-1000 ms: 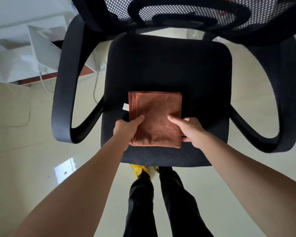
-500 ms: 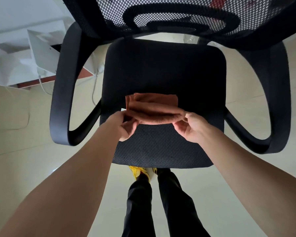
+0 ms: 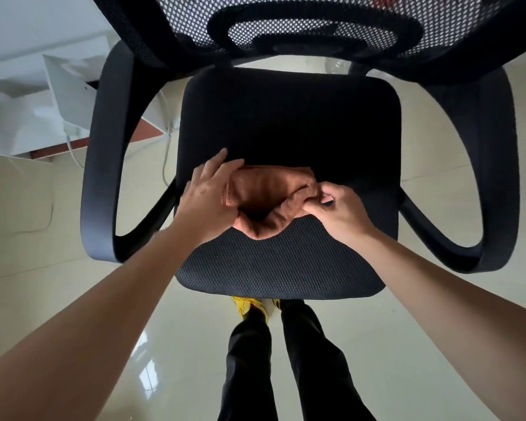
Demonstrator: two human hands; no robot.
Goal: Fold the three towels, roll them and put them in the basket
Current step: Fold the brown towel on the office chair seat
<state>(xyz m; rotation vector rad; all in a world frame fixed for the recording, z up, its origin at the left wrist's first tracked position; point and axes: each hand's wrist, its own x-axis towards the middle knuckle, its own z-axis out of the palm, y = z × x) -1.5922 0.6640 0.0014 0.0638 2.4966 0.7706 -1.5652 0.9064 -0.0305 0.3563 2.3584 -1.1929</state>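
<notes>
A brown towel (image 3: pixel 261 196) lies bunched into a loose roll on the black mesh chair seat (image 3: pixel 280 268), near its middle. My left hand (image 3: pixel 207 196) cups the towel's left end, fingers spread over its far edge. My right hand (image 3: pixel 334 208) pinches the towel's right end in closed fingers. The roll gapes open toward me, showing a dark hollow. No other towel and no basket are in view.
The chair's two black armrests (image 3: pixel 104 165) (image 3: pixel 495 177) curve up on either side and its mesh backrest (image 3: pixel 286 31) fills the top. White furniture (image 3: pixel 37 117) stands at the far left on the pale tiled floor. My legs and yellow shoes (image 3: pixel 249 305) show below the seat.
The flat folded towel was lifted at its near edge and rolled away from me. Both hands have moved forward with it and now hold its ends.
</notes>
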